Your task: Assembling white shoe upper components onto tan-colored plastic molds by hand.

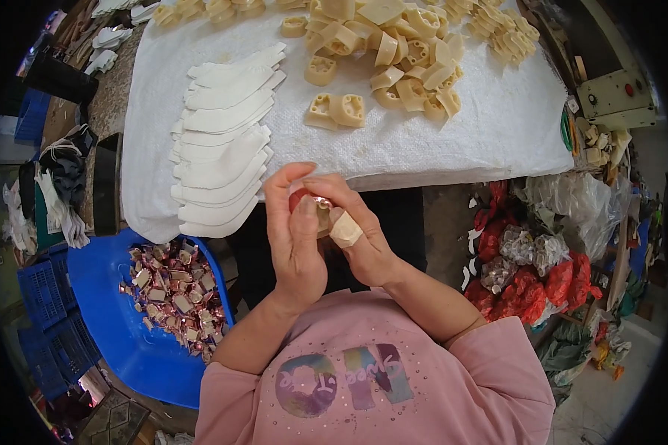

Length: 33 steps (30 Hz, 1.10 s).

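Just past the near edge of the table, my left hand (297, 245) and my right hand (360, 237) are closed together around a small shoe heel (323, 213). It has a beige, hollow face and a shiny, reddish metallic rim; the fingers hide much of it. Beige tape wraps a finger or thumb of my right hand. Ahead of the hands, two bare beige heels (335, 111) stand side by side, with a heap of similar heels (404, 48) behind them. Left of these lies an overlapping row of white curved cut pieces (226, 148).
A white woven sheet (497, 126) covers the table. At lower left, a blue tub (119, 341) holds many shiny, pinkish-covered pieces (178, 293). Dark blue crates (48, 289) stand beyond it. On the right are red bags (523, 289), clear plastic (579, 204) and a machine box (620, 96).
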Each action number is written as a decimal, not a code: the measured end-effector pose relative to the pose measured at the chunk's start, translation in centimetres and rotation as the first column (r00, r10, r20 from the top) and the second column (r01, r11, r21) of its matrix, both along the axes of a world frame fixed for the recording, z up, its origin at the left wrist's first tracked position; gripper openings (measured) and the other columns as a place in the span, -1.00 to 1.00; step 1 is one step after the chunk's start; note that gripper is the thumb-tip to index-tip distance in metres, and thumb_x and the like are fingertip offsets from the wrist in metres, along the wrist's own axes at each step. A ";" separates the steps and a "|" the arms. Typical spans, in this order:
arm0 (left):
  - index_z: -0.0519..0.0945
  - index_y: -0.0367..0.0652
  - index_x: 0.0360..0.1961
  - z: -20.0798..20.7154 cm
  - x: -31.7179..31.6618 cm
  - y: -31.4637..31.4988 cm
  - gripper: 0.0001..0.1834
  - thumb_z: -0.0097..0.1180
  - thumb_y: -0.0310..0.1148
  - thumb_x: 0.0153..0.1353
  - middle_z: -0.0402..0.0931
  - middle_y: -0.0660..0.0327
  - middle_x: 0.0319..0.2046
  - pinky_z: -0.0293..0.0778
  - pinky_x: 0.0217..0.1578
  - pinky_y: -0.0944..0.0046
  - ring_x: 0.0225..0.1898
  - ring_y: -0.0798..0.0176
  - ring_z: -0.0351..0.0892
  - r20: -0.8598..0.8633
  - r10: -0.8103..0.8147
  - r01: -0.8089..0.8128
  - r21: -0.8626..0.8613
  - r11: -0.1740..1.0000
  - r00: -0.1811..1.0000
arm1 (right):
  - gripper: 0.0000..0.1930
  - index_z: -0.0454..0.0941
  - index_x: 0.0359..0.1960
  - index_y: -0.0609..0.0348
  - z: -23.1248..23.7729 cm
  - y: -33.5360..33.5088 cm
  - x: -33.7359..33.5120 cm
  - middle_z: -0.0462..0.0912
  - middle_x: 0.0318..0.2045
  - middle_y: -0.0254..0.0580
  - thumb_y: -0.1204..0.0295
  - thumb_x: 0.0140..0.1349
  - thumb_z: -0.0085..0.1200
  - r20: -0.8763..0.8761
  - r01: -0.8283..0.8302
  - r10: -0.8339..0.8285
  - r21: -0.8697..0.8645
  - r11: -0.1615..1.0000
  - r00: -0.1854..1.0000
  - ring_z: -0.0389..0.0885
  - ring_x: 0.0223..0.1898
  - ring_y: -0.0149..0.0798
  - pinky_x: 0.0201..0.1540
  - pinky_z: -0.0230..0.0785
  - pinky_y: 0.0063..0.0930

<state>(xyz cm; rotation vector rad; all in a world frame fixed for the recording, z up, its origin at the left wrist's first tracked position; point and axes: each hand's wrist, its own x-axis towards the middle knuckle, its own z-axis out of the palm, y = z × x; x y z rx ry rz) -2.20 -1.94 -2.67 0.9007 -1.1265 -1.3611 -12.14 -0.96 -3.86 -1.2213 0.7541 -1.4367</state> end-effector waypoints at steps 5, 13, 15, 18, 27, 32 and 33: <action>0.12 -0.18 0.16 -0.4 0.2 0.2 -0.56 -0.20 -0.25 0.33 0.29 0.19 -0.16 0.31 -0.12 0.40 -0.15 0.41 0.34 -0.034 -0.056 0.057 0.034 0.998 0.998 | -0.67 0.36 0.07 0.17 0.0 -0.5 -0.5 0.39 -0.13 -0.14 0.37 0.32 -0.26 -0.182 0.030 -0.053 -0.128 0.991 0.982 0.36 -0.09 -0.20 0.02 0.18 -0.40; 0.02 -0.19 0.24 -0.1 1.2 -0.1 -0.41 -0.13 -0.29 0.22 0.26 0.15 -0.10 0.34 -0.15 0.37 -0.11 0.34 0.34 -0.122 -0.274 0.286 0.098 0.953 0.954 | -0.65 0.44 0.02 0.08 0.9 -0.7 -1.9 0.40 -0.19 -0.37 0.19 0.34 -0.20 0.189 -0.236 0.168 0.439 0.867 0.967 0.36 -0.37 -0.55 -0.44 0.22 -0.72; 0.03 -0.22 0.23 -0.5 1.0 0.5 -0.37 -0.12 -0.27 0.17 0.25 0.14 -0.07 0.32 -0.13 0.37 -0.10 0.34 0.32 0.061 -0.178 0.177 0.032 0.984 0.982 | -0.74 0.48 -0.09 0.08 0.7 -0.6 -1.5 0.41 -0.24 -0.40 0.25 0.34 -0.16 0.277 -0.222 0.102 0.449 0.865 0.956 0.36 -0.41 -0.56 -0.45 0.25 -0.71; 0.04 -0.24 0.22 0.0 0.9 0.0 -0.38 -0.13 -0.24 0.18 0.23 0.12 -0.06 0.31 -0.17 0.38 -0.13 0.37 0.29 0.276 -0.133 0.200 -0.227 0.953 0.952 | -0.78 0.48 -0.14 0.08 0.8 -0.3 -0.5 0.44 -0.27 -0.39 0.29 0.34 -0.16 0.244 -0.090 0.016 0.299 0.950 0.970 0.37 -0.42 -0.57 -0.46 0.27 -0.71; -0.12 -0.46 0.26 0.0 2.7 -1.0 -0.27 -0.10 -0.27 0.24 0.27 -0.06 -0.03 0.38 -0.10 0.19 -0.11 0.13 0.41 -0.138 -0.409 0.410 -0.022 0.912 0.902 | -0.70 0.40 -0.01 0.17 2.3 -1.8 -3.1 0.43 -0.33 -0.30 0.27 0.32 -0.09 -0.110 0.030 -0.003 0.239 0.971 0.994 0.48 -0.42 -0.47 -0.44 0.41 -0.57; -0.17 -0.50 0.26 -0.4 2.5 -1.6 -0.03 -0.10 0.15 0.23 0.43 -0.10 -0.23 0.43 -0.25 0.23 -0.29 0.08 0.50 0.602 -0.004 0.355 -0.466 0.810 0.799 | -0.71 0.49 -0.20 0.26 4.0 -2.5 -3.8 0.46 -0.50 -0.17 0.26 0.23 0.06 -0.800 -0.033 0.003 -0.021 0.999 0.601 0.52 -0.48 -0.32 -0.42 0.40 -0.48; -0.15 -0.51 0.26 -0.5 2.2 -1.5 -0.04 -0.09 0.13 0.23 0.43 -0.11 -0.22 0.43 -0.26 0.23 -0.29 0.09 0.51 0.486 -0.037 0.277 -0.432 0.858 0.873 | -0.72 0.51 -0.25 0.27 3.8 -2.5 -3.8 0.47 -0.53 -0.15 0.26 0.19 0.09 -0.719 -0.007 0.007 0.003 1.000 0.695 0.52 -0.47 -0.26 -0.40 0.40 -0.45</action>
